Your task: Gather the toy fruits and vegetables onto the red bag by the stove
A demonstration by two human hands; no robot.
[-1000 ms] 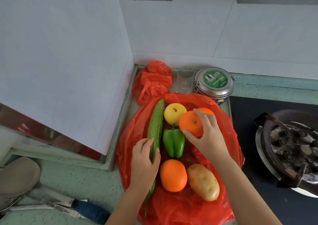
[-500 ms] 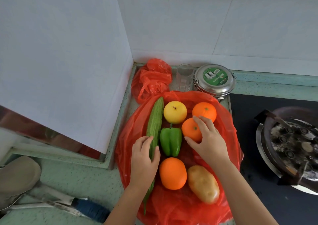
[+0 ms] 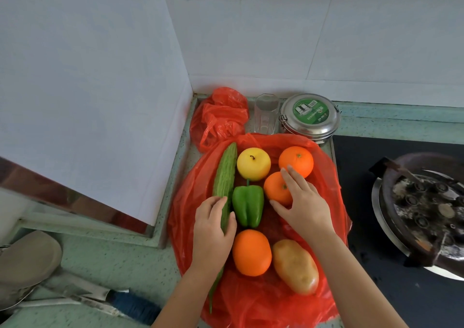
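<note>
Head view, looking down: the left hand (image 3: 213, 229) curls round the long green gourd (image 3: 224, 174), fingers over its far side and thumb on the near side, so the middle of it is hidden. Only its bumpy upper length beyond the knuckles and its thin tail below the wrist show. The right hand (image 3: 303, 207) clasps the small orange (image 3: 275, 189) between thumb and forefinger – the palm covers that fruit's right side. Between the hands lies the green pepper (image 3: 248, 206); beyond it sits the yellow apple (image 3: 253, 163), and just past the right fingertips a second orange (image 3: 297, 159), touching the small one. Near the wrists lie the large orange (image 3: 251, 252) and the potato (image 3: 296, 266). All rest on the red bag (image 3: 251, 302), whose near edge runs out of frame. Right of the right hand is the stove (image 3: 364, 214) – its dark pan (image 3: 426, 209) is cut off at the edge, its contents hard to make out. Beyond the bag on the desk (image 3: 113, 260) stand a crumpled red bag (image 3: 221, 117), a glass (image 3: 266, 114) and a steel tin (image 3: 310, 115).
</note>
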